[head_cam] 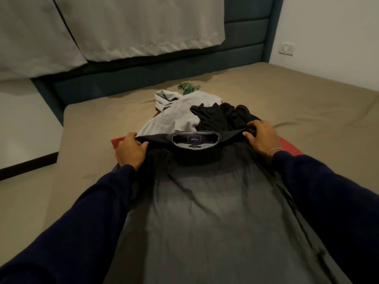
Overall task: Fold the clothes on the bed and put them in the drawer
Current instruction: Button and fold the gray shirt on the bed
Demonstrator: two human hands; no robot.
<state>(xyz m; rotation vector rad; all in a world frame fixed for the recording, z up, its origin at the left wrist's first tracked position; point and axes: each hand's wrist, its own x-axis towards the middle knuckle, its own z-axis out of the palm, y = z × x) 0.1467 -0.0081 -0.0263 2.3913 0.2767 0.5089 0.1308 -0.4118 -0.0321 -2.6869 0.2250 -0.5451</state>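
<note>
Two hands are on the same garment here, a dark grey t-shirt [205, 201] spread flat along the bed [287, 95] with its neck end pointing away from the person. The left hand [131, 151] has its grip closed on the left shoulder of the shirt, thumb on top and fingers curled round the fabric edge. The right hand [261, 138] does the same on the right shoulder, pinching the cloth, with a thin bracelet [273, 150] at the wrist. Both arms are in dark navy sleeves [82, 218].

The collar [195, 140] sits between the two hands and you can see a small dark label inside it, text too small to read. The shirt body runs back toward the camera with a few creases.

Something red [289, 148] lies flat under the shirt, poking out at both sides near the hands. Just past the collar there's a light grey garment [176, 113], crumpled, and right beside it a black bunched-up piece [219, 115], touching it. Further back sits a small green item [188, 88], can't tell what it is.

Behind the bed: a dark teal padded headboard [244, 33], pale curtains [133, 27] hanging over it, and a wall socket [286, 48] on the right wall.
</note>
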